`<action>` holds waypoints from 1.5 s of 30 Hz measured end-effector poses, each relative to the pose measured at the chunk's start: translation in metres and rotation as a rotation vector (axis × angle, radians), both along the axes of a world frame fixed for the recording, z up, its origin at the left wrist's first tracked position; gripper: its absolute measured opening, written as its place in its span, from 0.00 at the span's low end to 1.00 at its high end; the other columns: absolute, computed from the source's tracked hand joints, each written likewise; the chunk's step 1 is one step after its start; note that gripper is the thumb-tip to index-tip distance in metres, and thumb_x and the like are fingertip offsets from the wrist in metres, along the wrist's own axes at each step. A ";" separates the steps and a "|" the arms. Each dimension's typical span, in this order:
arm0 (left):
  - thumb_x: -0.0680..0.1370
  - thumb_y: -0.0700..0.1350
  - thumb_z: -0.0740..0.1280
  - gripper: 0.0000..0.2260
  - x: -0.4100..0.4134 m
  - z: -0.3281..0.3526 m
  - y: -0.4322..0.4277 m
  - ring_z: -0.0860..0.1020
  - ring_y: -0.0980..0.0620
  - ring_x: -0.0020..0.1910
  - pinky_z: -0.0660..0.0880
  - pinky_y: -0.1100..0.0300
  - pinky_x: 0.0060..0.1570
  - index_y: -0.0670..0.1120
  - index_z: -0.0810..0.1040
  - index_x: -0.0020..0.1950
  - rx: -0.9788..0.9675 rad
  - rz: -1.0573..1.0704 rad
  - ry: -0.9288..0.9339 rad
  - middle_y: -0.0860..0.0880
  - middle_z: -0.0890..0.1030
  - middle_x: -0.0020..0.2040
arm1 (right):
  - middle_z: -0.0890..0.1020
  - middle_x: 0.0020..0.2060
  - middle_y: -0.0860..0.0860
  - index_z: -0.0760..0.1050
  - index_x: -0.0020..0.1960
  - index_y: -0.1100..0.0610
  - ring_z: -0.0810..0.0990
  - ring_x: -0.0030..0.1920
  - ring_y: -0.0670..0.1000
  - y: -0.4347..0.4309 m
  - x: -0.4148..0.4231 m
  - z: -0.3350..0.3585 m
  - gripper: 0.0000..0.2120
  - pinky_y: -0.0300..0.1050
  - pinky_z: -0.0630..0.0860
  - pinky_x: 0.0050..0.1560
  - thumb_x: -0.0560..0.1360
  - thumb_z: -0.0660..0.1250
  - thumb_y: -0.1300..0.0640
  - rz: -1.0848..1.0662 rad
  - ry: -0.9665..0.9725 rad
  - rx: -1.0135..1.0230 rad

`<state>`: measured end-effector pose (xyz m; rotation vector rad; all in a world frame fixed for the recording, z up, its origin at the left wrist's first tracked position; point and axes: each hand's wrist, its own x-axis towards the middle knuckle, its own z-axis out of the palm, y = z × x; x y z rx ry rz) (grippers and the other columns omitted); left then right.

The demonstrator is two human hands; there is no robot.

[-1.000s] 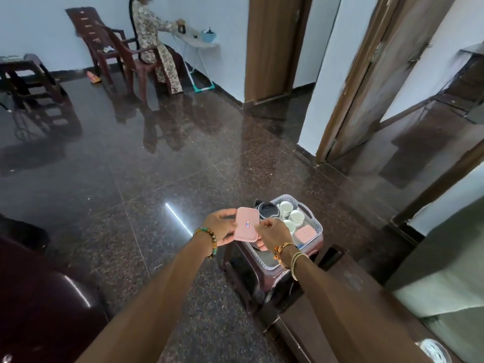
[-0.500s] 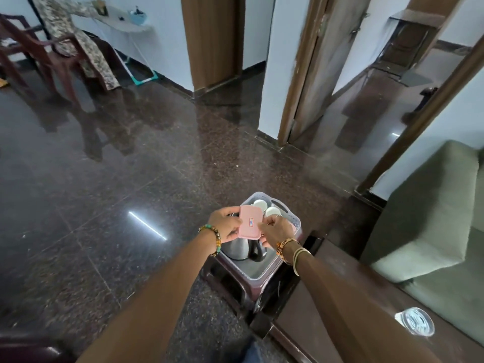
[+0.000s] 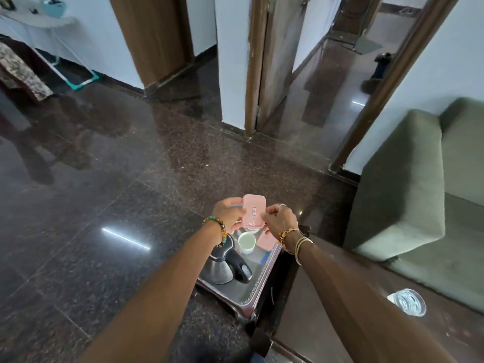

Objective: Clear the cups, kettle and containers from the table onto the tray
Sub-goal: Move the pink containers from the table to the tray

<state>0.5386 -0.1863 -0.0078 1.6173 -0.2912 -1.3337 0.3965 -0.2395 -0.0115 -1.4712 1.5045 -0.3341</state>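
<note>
Overhead, pink container (image 3: 253,211), tray (image 3: 258,282) rim below.

Pink lidded container (image 3: 253,211) held upright above steel kettle (image 3: 222,268) and white cup (image 3: 246,243).

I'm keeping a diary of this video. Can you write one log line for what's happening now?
left hand + right hand: holding pink container | above tray | on tray: kettle, cup

Polished dark stone floor (image 3: 110,195), mirror-glossy. Shiny steel kettle (image 3: 220,271) with black plastic handle. Reflective metal tray (image 3: 251,294). Smooth matt pink plastic container (image 3: 253,211). Glazed white cup (image 3: 246,243). Matt green cloth sofa (image 3: 403,179). Brown wood door frames.
</note>
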 end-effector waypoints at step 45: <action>0.76 0.37 0.66 0.13 -0.027 -0.195 -0.119 0.76 0.52 0.50 0.71 0.75 0.35 0.41 0.78 0.61 0.314 -0.740 -0.439 0.44 0.81 0.59 | 0.81 0.58 0.52 0.74 0.66 0.50 0.79 0.58 0.53 -0.059 -0.016 -0.210 0.23 0.46 0.77 0.59 0.71 0.68 0.53 -0.336 0.284 0.389</action>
